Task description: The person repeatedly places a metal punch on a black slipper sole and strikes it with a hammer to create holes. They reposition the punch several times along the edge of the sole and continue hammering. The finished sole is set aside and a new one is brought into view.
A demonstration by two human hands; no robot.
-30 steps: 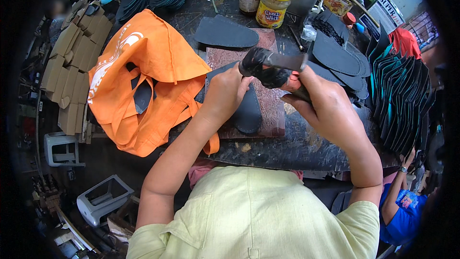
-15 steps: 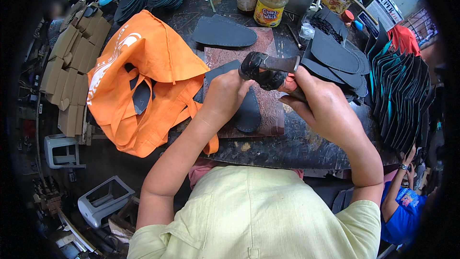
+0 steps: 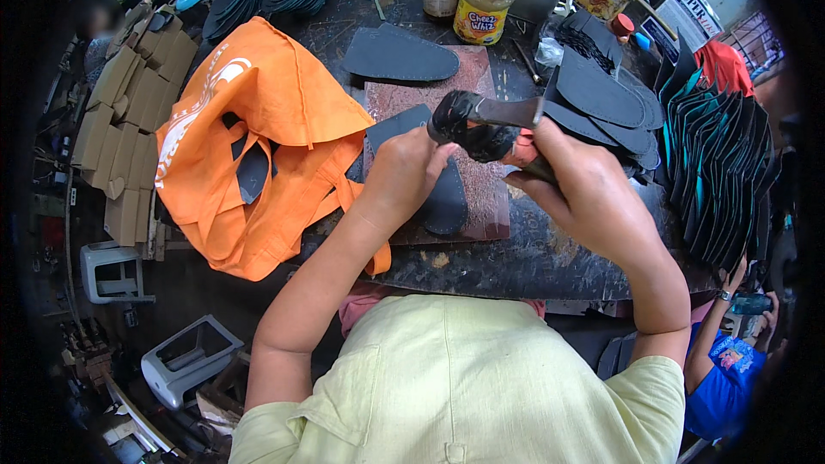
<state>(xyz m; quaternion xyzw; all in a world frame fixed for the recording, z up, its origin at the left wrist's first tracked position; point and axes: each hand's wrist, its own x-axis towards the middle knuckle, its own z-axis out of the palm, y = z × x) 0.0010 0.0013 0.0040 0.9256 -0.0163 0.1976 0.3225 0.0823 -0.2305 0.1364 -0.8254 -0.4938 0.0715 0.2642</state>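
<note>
My right hand (image 3: 584, 180) is closed round a hammer-like tool (image 3: 485, 126) with a black-wrapped head, a bare metal piece and a reddish band near the grip. My left hand (image 3: 402, 167) is closed beside the tool's head, its fingertips bent; what they pinch, if anything, is hidden. Under both hands lies a black sole-shaped piece (image 3: 447, 204), partly covered by my left hand, on a worn reddish-brown board (image 3: 490, 228). A second black sole piece (image 3: 401, 53) with a stitched-looking edge lies just beyond, overlapping the board's far edge.
An orange cloth bag (image 3: 284, 112) lies left of the board. Two jars, one yellow-lidded (image 3: 483, 9), stand at the back. Stacked black sole pieces (image 3: 601, 94) and a long row of black-and-teal pieces (image 3: 718, 172) fill the right. A co-worker in blue (image 3: 730, 378) is at lower right.
My hands and the tool have barely moved; the tool's metal piece sits slightly nearer my right thumb. The co-worker's hands have shifted, and a dark teal object now shows between them.
</note>
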